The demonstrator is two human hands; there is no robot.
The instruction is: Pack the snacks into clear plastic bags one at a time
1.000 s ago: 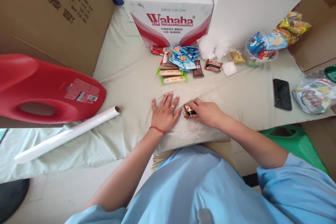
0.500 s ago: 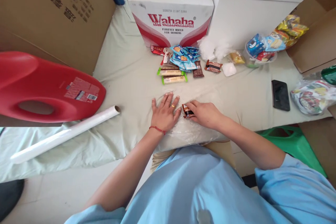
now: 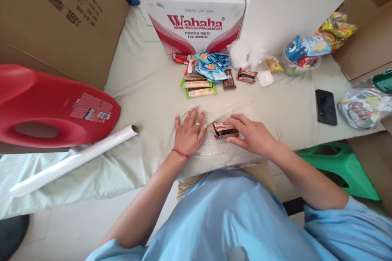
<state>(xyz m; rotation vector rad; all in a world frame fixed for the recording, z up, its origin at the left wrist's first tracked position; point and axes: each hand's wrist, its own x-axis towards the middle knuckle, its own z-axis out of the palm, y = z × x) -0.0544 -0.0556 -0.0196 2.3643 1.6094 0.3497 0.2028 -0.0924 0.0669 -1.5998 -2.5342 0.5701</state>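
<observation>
My left hand (image 3: 189,132) lies flat with fingers spread on a sheet of clear plastic film (image 3: 211,149) on the cloth-covered table. To its right, a small brown-wrapped snack packet (image 3: 225,129) rests on the film. My right hand (image 3: 254,134) is at the packet's right end, thumb and fingers apart, the fingertips close to its edges. Most of the packet shows. Beyond my hands lie two green-ended snack bars (image 3: 200,91), a heap of blue sachets (image 3: 211,67), a dark brown packet (image 3: 229,79) and another brown-wrapped packet (image 3: 246,75).
A white film roll (image 3: 76,159) and red jug (image 3: 55,108) are at left, with a large cardboard box (image 3: 70,16) behind. A Wahaha carton (image 3: 196,20) stands at the back. Rightward are a snack tub (image 3: 298,65), a phone (image 3: 326,107) and a green stool (image 3: 346,171).
My right hand has loosened from the brown-wrapped packet and drawn right, uncovering more of it. My left hand stays flat on the film. The view has shifted slightly.
</observation>
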